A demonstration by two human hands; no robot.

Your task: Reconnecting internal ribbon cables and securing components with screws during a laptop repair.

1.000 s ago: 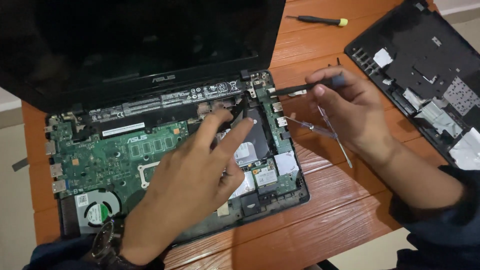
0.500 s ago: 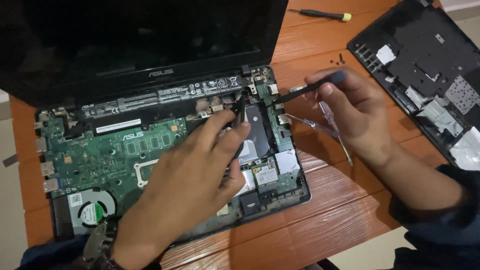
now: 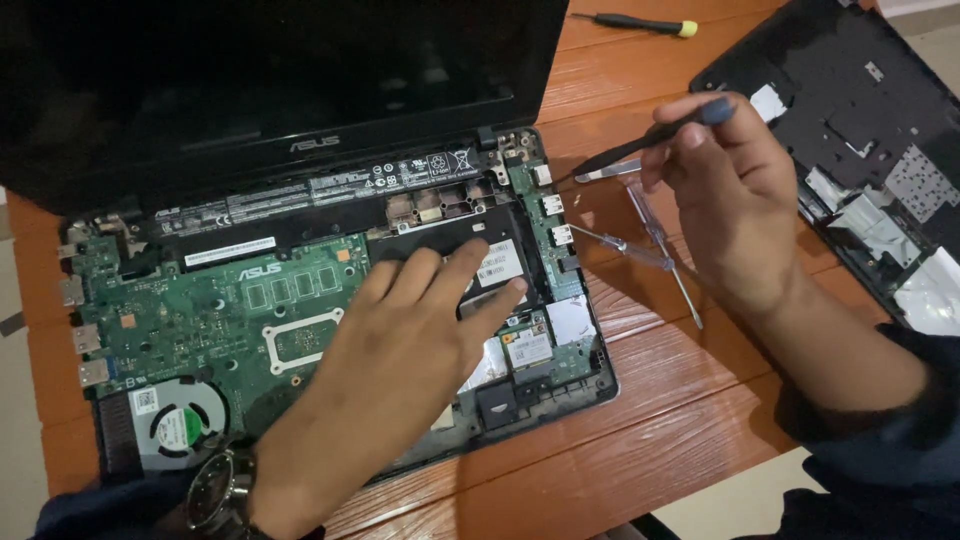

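Note:
An opened laptop (image 3: 300, 330) lies on the wooden table, its green mainboard and round fan (image 3: 180, 425) bare, its dark screen tilted up behind. My left hand (image 3: 420, 330) lies flat on the black hard drive (image 3: 500, 262) at the board's right side, fingers spread. My right hand (image 3: 730, 190) hovers to the right of the laptop and grips a black screwdriver (image 3: 640, 145), its tip pointing left toward the laptop's right edge.
Two thin clear-handled screwdrivers (image 3: 655, 245) lie crossed on the table under my right hand. A yellow-capped screwdriver (image 3: 640, 22) rests at the back. The removed black laptop cover (image 3: 860, 150) lies upside down at the right. A wristwatch (image 3: 215, 490) is on my left wrist.
My left hand has slid down and flattened onto the hard drive. My right hand has lifted slightly with the screwdriver, away from the laptop's edge.

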